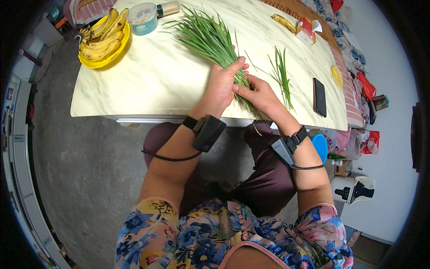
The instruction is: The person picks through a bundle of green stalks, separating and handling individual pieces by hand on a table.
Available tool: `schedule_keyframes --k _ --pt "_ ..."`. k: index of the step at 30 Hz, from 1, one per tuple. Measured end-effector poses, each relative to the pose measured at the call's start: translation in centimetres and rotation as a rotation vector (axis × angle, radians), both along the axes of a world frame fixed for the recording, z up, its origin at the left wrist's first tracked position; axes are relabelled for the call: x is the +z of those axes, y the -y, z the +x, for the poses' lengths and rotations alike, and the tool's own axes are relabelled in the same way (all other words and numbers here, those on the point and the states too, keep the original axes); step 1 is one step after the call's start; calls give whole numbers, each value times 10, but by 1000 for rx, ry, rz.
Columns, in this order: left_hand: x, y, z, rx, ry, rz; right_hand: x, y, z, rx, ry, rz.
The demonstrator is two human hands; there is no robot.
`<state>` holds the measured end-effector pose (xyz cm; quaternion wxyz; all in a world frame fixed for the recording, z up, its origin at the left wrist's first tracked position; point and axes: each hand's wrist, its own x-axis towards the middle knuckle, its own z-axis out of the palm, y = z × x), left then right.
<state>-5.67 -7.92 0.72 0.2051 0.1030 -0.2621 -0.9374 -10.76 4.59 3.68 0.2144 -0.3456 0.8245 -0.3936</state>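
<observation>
A thick bunch of long green garlic chives (pixel 208 40) slants above the marble-patterned table (pixel 151 84), leaf tips toward the far side. My left hand (pixel 222 82) wraps around the bunch near its lower part, thumb laid over the stems. Lower down, my right hand (pixel 260 94) pinches the pale stem ends between thumb and fingers. Some thin stem ends hang past the table's near edge, over my lap. A few loose chive leaves (pixel 283 77) lie on the tabletop just right of my right hand.
A yellow plate (pixel 124 45) of bananas (pixel 102 43) stands far left, beside a clear plastic tub (pixel 142 20) and a bottle (pixel 169 9). To the right lie a smartphone (pixel 319 97), a single banana (pixel 284 23) and a red-and-white packet (pixel 306 32). A blue bucket (pixel 319 148) sits below the table.
</observation>
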Motion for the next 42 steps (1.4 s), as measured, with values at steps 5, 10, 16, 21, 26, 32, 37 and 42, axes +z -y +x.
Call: schedule_keyframes --k 5,10,16,21,26,32,37,42 --pt "-3 8 7 -8 8 -8 21 17 10 31 96 188" --pt "3 12 16 -49 2 81 10 23 4 4 190 57" --pt "2 25 23 -46 -18 121 16 40 2 16 462 34" --pt "-2 31 26 -31 -17 113 21 45 -1 78 501 18" --pt "0 36 27 25 10 146 37 44 -6 87 357 170" --pt "0 39 31 51 39 159 42 46 -9 46 254 103" --pt "13 36 35 80 32 98 33 42 -5 21 169 8" --pt "11 23 29 74 -28 29 46 32 2 -48 70 -186"
